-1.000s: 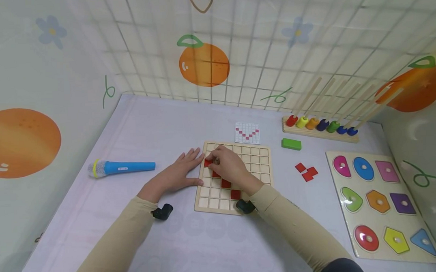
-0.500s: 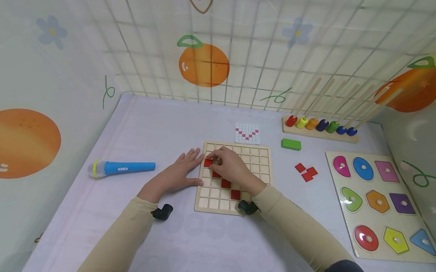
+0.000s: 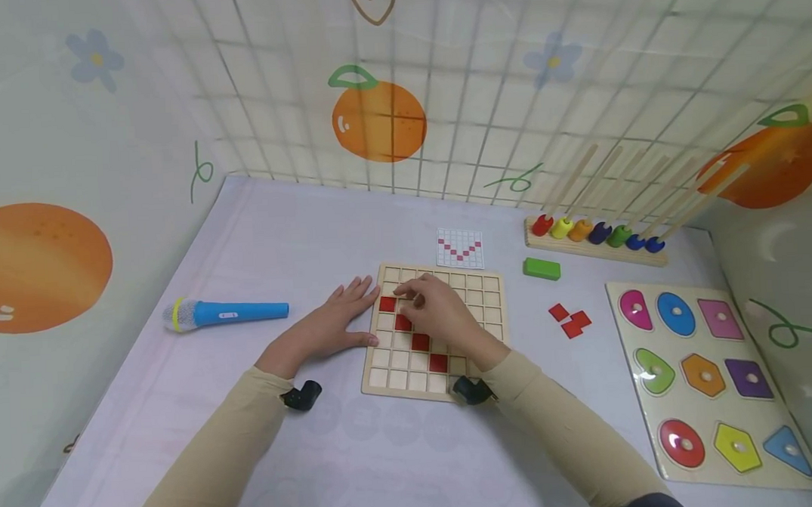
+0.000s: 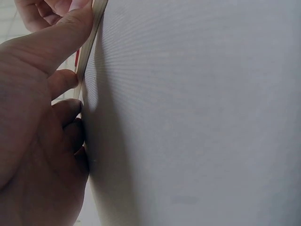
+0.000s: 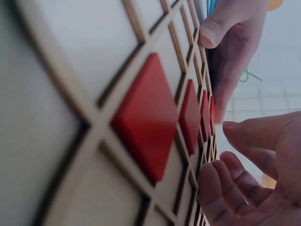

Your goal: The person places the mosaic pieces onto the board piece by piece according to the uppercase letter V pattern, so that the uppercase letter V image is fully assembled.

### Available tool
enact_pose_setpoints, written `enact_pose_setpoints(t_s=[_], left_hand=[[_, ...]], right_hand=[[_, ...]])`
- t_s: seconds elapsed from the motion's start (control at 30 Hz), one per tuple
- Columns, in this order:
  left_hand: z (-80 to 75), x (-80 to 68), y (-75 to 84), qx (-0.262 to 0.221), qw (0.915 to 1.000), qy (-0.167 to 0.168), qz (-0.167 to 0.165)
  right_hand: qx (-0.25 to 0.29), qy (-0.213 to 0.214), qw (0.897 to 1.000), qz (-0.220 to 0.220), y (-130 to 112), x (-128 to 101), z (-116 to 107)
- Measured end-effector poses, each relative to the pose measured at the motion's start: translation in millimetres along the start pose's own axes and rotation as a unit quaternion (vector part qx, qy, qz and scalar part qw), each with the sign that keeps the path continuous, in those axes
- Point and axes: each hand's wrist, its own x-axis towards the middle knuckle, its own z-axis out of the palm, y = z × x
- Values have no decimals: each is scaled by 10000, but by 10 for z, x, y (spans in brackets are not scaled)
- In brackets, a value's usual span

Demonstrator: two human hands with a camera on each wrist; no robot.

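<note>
Since one second earlier, only the right hand (image 3: 443, 316) had moved: it drew back a little toward the right, so the top red tile (image 3: 387, 304) showed fully.

The table (image 3: 296, 235) carried the wooden grid board (image 3: 479, 292) in the middle. A shape puzzle (image 3: 707, 376) lay at the right, and a peg rack (image 3: 592, 238) stood behind it. A blue microphone (image 3: 228, 313) lay at the left. Four red tiles sat in the board in a diagonal line. Three spare tiles (image 3: 570, 320) lay right of the board, well apart from both hands.

The left hand (image 3: 330, 325) rested flat, fingers straight, with the thumb against the board's left edge. The right hand hovered over the board with fingers loosely bent and held nothing, as the right wrist view showed.

I think a risk was that this hand, so low over the board, could brush a seated tile out of its cell. If the left hand lifted, the board could slide.
</note>
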Motion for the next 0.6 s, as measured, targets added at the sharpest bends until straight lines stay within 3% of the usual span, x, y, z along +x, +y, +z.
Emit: enact_pose_setpoints(t_s=[0.6], left_hand=[[0, -6, 0, -72, 9999, 11, -84]], right_hand=[[-16, 100, 9999, 35, 162, -270, -169]])
